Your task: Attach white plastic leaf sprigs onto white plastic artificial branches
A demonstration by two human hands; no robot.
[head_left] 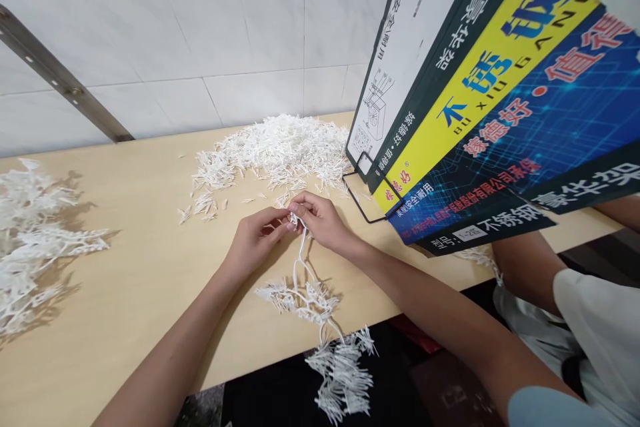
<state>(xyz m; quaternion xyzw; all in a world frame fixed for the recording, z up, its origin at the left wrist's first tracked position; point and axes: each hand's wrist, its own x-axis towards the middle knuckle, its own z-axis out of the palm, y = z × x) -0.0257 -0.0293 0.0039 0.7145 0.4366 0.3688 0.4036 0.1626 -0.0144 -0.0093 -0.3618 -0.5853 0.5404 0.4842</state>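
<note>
A white branched plastic sprig [313,300] runs from my fingertips down across the table [150,227] and droops over its front edge in feathery tufts. My left hand [260,233] pinches near the upper end of its stem. Close against it, my right hand [320,217] also has thumb and fingers closed at that same tip. Whatever small piece sits between the fingertips is mostly hidden. Just beyond both hands lies a heap of small white slivers [285,147], with several loose ones scattered on its near side.
More white branched sprigs [35,247] are piled at the left. A printed cardboard panel [490,100] leans in a black wire stand [367,193] on the right. Behind it, another person's arm [530,267] shows. A tiled wall [200,27] closes the back.
</note>
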